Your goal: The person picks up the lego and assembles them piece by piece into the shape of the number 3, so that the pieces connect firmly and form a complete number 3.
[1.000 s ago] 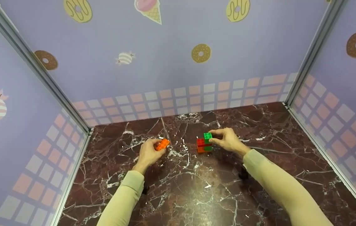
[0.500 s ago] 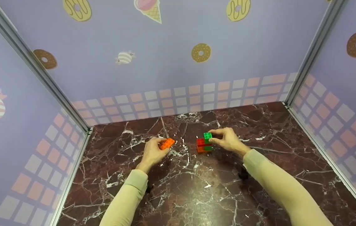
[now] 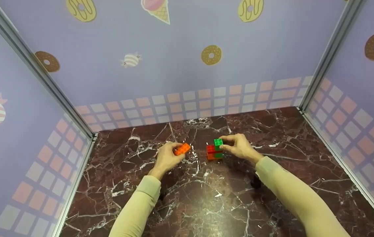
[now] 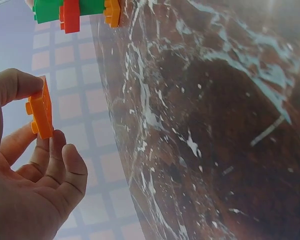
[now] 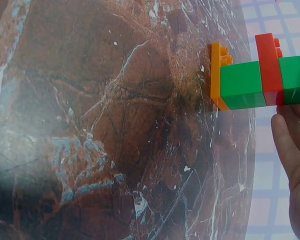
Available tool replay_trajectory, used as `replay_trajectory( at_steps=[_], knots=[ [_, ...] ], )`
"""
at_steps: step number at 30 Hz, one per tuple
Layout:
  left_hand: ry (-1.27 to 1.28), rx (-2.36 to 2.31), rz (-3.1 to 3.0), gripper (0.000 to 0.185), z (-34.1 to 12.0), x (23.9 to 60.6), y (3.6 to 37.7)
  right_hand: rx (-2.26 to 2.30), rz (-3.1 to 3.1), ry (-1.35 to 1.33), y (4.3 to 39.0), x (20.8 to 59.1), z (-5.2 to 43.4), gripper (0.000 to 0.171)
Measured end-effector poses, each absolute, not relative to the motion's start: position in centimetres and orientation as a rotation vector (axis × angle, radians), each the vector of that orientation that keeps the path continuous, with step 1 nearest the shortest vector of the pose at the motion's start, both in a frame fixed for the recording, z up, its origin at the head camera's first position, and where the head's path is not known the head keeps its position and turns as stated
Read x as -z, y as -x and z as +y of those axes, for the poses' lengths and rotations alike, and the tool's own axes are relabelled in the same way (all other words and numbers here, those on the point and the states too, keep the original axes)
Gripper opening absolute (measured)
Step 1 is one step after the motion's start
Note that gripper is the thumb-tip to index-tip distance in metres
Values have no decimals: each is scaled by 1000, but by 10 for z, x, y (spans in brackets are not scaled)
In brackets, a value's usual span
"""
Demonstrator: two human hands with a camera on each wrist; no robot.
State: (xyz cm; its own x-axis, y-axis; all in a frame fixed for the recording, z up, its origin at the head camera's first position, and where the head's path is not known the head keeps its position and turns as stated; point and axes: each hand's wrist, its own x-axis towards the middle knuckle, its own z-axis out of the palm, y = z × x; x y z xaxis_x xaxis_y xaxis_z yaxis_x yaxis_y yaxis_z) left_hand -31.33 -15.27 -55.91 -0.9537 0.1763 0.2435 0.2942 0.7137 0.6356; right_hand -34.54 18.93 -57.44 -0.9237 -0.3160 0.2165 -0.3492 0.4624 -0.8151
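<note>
My left hand (image 3: 167, 159) pinches a flat orange brick (image 3: 182, 149) between thumb and fingers, left of the stack and apart from it. In the left wrist view, the studs of this orange brick (image 4: 44, 112) face left. A stack of toy bricks stands on the marbled surface: a flat orange brick (image 5: 216, 75) lowest, then a green brick (image 5: 241, 86), a flat red brick (image 5: 270, 70) and another green brick (image 3: 218, 142) on top. My right hand (image 3: 242, 148) holds that top green brick from the right, thumb on the near side. Its fingers are partly cut off in the right wrist view.
Dark red marbled tabletop (image 3: 193, 197) spreads around both hands. A lilac back wall (image 3: 173, 72) with printed sweets and tiles rises behind the bricks. Side panels with metal posts (image 3: 333, 49) stand at left and right.
My left hand has carried the orange brick to the right, closer to the stack. The right hand and the stack have stayed where they were.
</note>
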Motion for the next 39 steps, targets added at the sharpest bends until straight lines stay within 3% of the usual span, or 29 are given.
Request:
replay_trajectory(
  at_steps=[39],
  knots=[
    [527,1151,-2701,44,-102,543,321,-1420,-2678,-599,346,576,190,34]
  ],
)
